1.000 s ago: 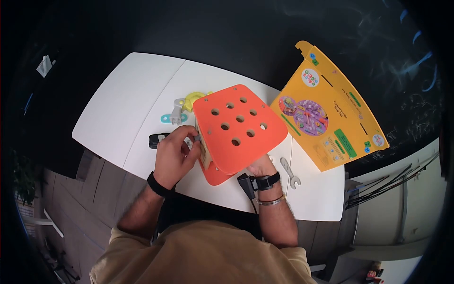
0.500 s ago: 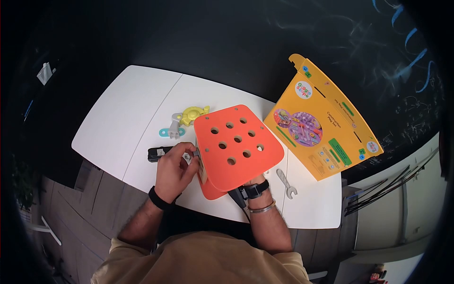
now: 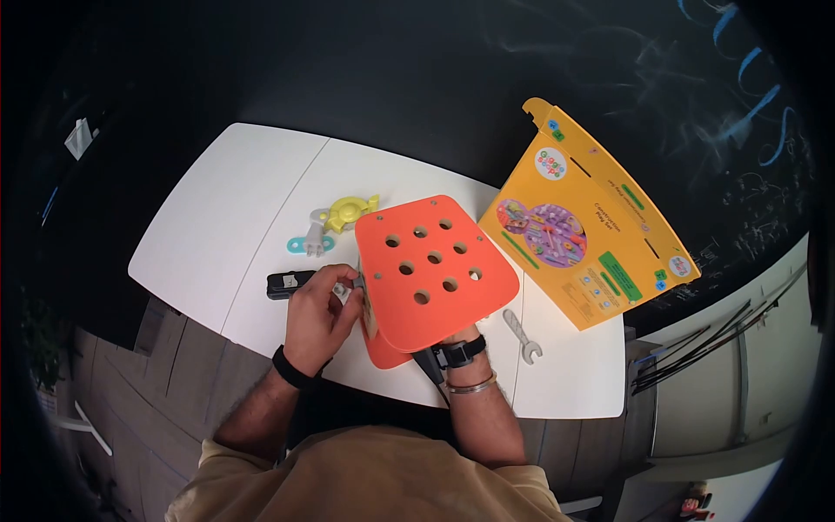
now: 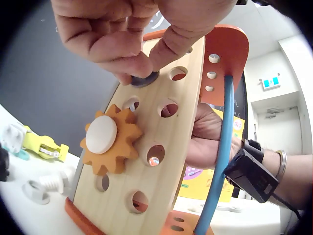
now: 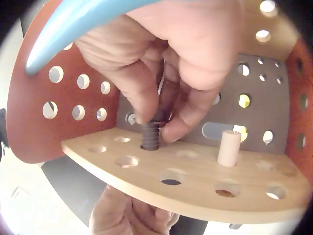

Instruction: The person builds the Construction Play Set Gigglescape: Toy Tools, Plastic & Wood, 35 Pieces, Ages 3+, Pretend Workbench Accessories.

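Note:
A toy toolbox with orange side panels (image 3: 409, 317), a pale wooden board (image 4: 161, 134) full of holes and a blue handle (image 4: 219, 142) is held tilted over the table. My left hand (image 3: 317, 309) pinches the dark grey head of a bolt (image 4: 145, 80) at the board's outer face. Inside the box, the bolt's threaded shank (image 5: 150, 138) sticks out of a hole. Thumb and fingers of my right hand (image 5: 171, 63) pinch a dark piece at its end; the panel hides this hand in the head view. An orange gear (image 4: 128, 139) with a white cap sits on the board, and a pale peg (image 5: 229, 149) stands inside.
A yellow play-set box (image 3: 609, 209) stands at the right rear. Nearby lies a grey toy wrench (image 3: 522, 335). Left of the toolbox are a yellow toy piece (image 3: 350, 212), a grey piece (image 3: 315, 233), a teal strip (image 3: 296, 246) and a black device (image 3: 283, 285).
The right hand has moved left, farther in behind the orange panel. The left hand keeps its pinch at the board. The head view has shifted, so the table sits lower in it.

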{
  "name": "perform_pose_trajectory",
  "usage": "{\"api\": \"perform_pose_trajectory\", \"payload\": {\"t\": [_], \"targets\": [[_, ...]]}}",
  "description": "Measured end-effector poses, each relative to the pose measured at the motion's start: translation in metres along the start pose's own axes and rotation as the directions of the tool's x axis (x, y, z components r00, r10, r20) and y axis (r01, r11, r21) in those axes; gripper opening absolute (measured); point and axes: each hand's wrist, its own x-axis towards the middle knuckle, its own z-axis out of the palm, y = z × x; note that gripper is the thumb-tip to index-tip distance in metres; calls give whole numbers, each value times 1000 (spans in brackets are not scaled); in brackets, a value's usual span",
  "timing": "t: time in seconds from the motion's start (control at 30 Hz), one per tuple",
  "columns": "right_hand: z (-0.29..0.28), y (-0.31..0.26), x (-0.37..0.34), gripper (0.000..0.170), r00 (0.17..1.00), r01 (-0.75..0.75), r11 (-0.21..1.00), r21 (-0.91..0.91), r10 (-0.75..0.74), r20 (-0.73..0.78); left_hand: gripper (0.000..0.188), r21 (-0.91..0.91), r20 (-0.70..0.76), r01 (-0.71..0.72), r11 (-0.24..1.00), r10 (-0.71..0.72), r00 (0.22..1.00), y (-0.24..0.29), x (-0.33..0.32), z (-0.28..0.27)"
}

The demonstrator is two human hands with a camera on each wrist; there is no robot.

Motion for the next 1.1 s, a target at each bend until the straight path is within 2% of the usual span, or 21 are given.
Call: {"api": "perform_pose_trajectory", "payload": {"t": [0.23, 0.3, 0.47, 0.7, 0.83, 0.93, 1.1], "targets": [[-8, 0, 13, 23, 1000, -6, 1000, 5, 6, -4, 24, 43, -27, -48, 998, 49, 998, -1, 4, 9], [-11, -1, 17, 23, 1000, -9, 1000, 13, 9, -8, 23, 22, -27, 1, 1000, -1, 1000, -1, 10, 12], [-25, -8, 30, 23, 1000, 6, 1000, 14, -5, -21, 22, 38, -54, -71, 997, 73, 996, -5, 33, 30], [-45, -15, 46, 23, 999, 16, 1000, 16, -16, -36, 21, 38, 1, -50, 998, 50, 999, -2, 56, 51], [-51, -9, 51, 22, 999, 17, 999, 35, -16, -39, 23, 101, -13, -52, 994, 54, 998, 4, 55, 58], [-54, -4, 54, 22, 999, 17, 998, 55, -14, -43, 22, 164, -29, -114, 980, 120, 992, 10, 56, 59], [-59, 5, 56, 22, 999, 25, 994, 104, -20, -45, 25, 234, 27, -147, 961, 145, 989, 12, 58, 55]]}}
